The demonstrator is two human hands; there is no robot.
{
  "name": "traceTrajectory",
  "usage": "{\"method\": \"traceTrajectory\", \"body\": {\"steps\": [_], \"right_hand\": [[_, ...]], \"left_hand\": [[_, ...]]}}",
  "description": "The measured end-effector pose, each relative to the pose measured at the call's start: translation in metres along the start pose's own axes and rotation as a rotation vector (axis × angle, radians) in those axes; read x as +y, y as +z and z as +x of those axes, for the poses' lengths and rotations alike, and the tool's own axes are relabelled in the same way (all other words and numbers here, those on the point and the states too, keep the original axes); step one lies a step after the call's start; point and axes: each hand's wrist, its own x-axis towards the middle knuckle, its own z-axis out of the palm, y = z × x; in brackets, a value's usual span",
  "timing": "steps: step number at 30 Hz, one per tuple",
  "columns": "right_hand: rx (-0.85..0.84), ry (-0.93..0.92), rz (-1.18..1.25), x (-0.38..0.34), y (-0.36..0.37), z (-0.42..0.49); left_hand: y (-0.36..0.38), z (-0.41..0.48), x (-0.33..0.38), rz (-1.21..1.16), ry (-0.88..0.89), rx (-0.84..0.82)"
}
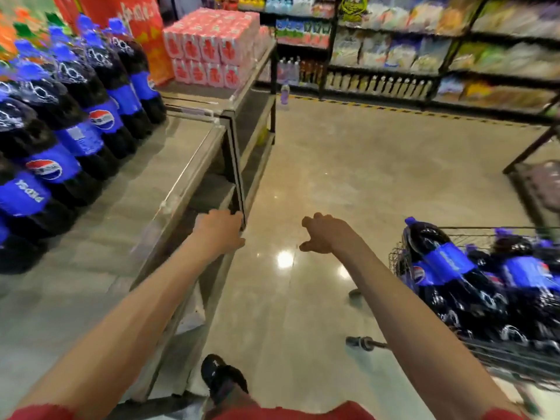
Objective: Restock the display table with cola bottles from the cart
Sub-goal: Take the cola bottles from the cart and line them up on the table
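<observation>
Several dark cola bottles with blue labels and blue caps stand in rows on the grey display table at the left. More of the same bottles lie piled in the wire cart at the right. My left hand hangs over the table's near corner, fingers curled, holding nothing. My right hand is out over the floor between table and cart, fingers loosely curled and empty. The frame is blurred by motion.
A second table behind carries pink shrink-wrapped packs. Dark shelving with packaged goods lines the far wall behind a yellow-black floor stripe. A glossy floor lies between table and cart. My black shoe is at the bottom.
</observation>
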Motion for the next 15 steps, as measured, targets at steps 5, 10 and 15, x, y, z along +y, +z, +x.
{"method": "traceTrajectory", "body": {"steps": [5,10,15], "right_hand": [[-0.027,0.149,0.053,0.074,0.028,-0.041],[-0.032,0.280,0.135,0.135,0.046,-0.072],[-0.054,0.400,0.199,0.186,0.062,-0.093]], "left_hand": [[-0.011,0.013,0.081,0.047,0.139,0.048],[-0.015,0.040,0.158,0.147,0.200,0.026],[-0.019,0.075,0.221,0.154,0.358,0.031]]}}
